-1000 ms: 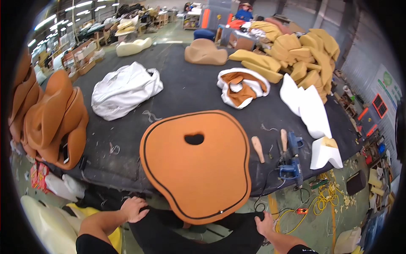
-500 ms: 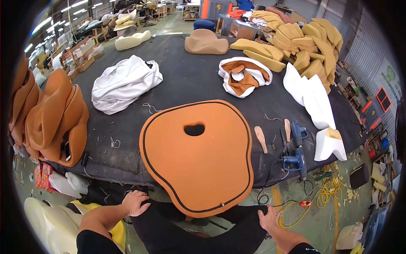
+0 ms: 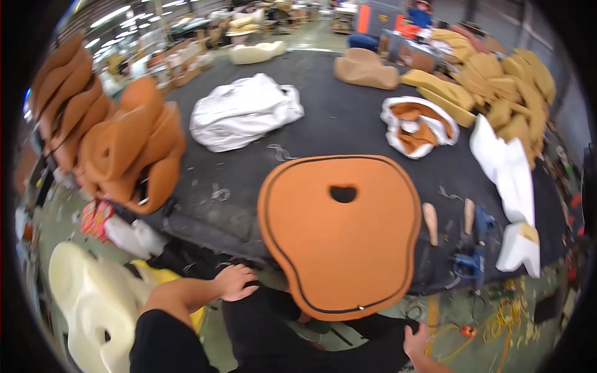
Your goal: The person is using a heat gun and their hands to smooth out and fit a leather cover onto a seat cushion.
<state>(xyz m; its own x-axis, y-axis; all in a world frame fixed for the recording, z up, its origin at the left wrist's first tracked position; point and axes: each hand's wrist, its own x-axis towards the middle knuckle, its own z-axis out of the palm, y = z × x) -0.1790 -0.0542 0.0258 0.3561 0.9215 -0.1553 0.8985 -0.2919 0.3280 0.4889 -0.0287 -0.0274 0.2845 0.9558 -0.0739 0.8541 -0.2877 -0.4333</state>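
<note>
My left hand [image 3: 236, 283] rests on my left knee with its fingers stretched out and holds nothing. On my right knee lies my right hand [image 3: 417, 340], also without a thing in it, its fingers apart. Between them, a large orange-brown seat cushion [image 3: 342, 248] lies flat and juts over the table's near edge. It has a dark oval hole near its far side, and a black zipper-like line follows its rim to a small shiny piece at the near end. Neither hand touches it.
Wooden-handled tools [image 3: 430, 224] and a blue heat gun [image 3: 471, 264] lie right of the cushion. White covers [image 3: 245, 112], tan foam pieces [image 3: 497, 81] and brown moulded pieces [image 3: 134, 146] surround the dark table [image 3: 336, 124]. A cream foam piece [image 3: 93, 311] stands at left; yellow cable [image 3: 507, 320] lies on the floor.
The view has swung to the left, so everything sits further right in the picture. Both hands stay on my knees, and the cushion has not visibly moved on the table.
</note>
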